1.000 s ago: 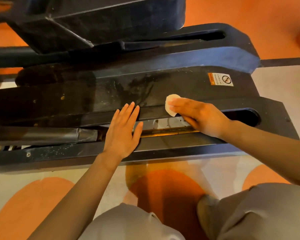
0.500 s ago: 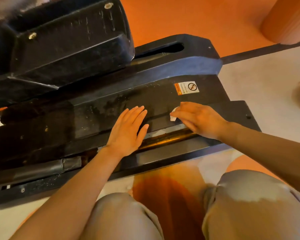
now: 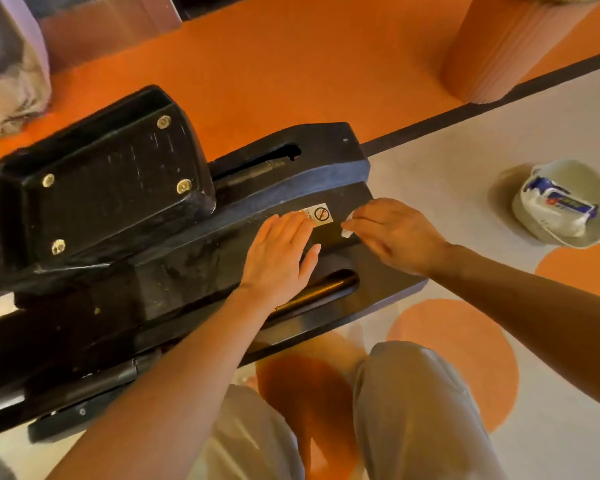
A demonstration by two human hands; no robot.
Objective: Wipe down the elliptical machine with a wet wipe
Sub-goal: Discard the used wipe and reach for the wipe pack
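The black base of the elliptical machine [image 3: 194, 258] lies across the floor, dusty and scuffed, with a foot pedal [image 3: 97, 188] at upper left. My left hand [image 3: 278, 258] rests flat on the rear housing, fingers straight, fingertips at a small warning sticker [image 3: 319, 213]. My right hand [image 3: 395, 233] presses a small white wet wipe [image 3: 346, 232] onto the housing just right of the sticker; only a scrap of the wipe shows under the fingers.
A pale bowl [image 3: 555, 202] holding a blue-and-white pack of wipes [image 3: 558, 206] sits on the floor to the right. An orange round column [image 3: 510, 46] stands at upper right. My knees [image 3: 406, 403] are near the machine's end. Orange and grey carpet surrounds it.
The view swung right, bringing the machine's rear end, the bowl and the column into sight. Both hands slid right along the housing toward the sticker, the right hand still on the wipe.
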